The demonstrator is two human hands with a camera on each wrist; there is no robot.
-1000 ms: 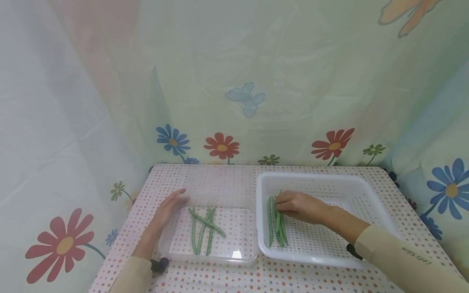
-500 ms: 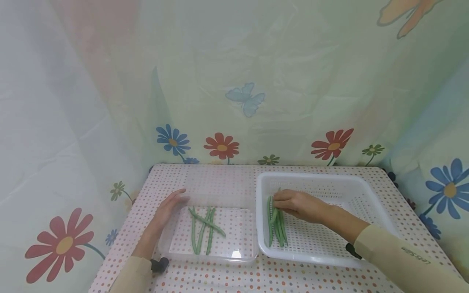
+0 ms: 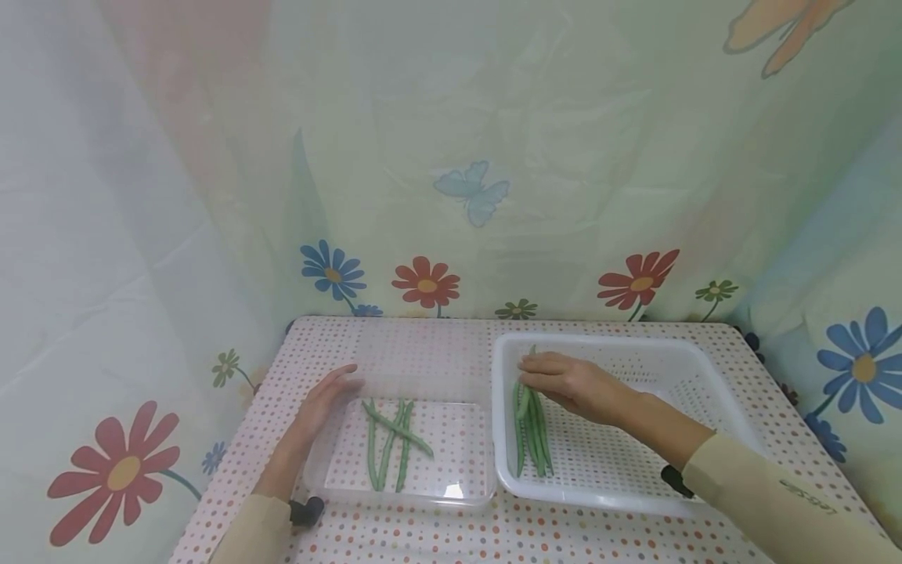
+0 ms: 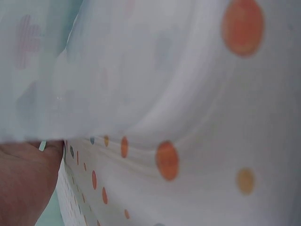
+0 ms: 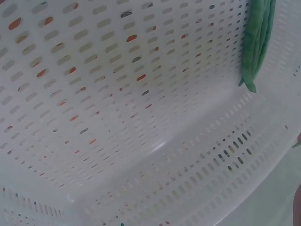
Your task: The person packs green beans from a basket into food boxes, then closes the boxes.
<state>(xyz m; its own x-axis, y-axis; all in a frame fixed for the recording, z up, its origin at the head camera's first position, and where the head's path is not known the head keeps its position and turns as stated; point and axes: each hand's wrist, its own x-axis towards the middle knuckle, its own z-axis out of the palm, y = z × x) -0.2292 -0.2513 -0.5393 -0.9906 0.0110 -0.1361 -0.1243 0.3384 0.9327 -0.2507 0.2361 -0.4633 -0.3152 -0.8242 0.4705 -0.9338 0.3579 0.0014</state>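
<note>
While the right hand (image 3: pixel 569 384) is apparently pinching a green bean (image 3: pixel 523 404) over other beans (image 3: pixel 534 442) in the white basket (image 3: pixel 599 500), the left hand (image 3: pixel 322 407) is resting, fingers extended, beside the clear box (image 3: pixel 423 499); loose pinching is risking a slip.

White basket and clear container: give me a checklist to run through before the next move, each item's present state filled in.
1. Left hand at the left wall of the clear container: ok.
2. Right hand over the left side of the white basket: ok.
3. Secure grip on the green bean: cannot tell, the hand hides the contact.
4. Basket beans gathered: ok, bunched along the basket's left side.
5. Container beans all lying the same way: not ok, one crosses the others.
6. Gap between basket and container: cannot tell whether they touch.
</note>
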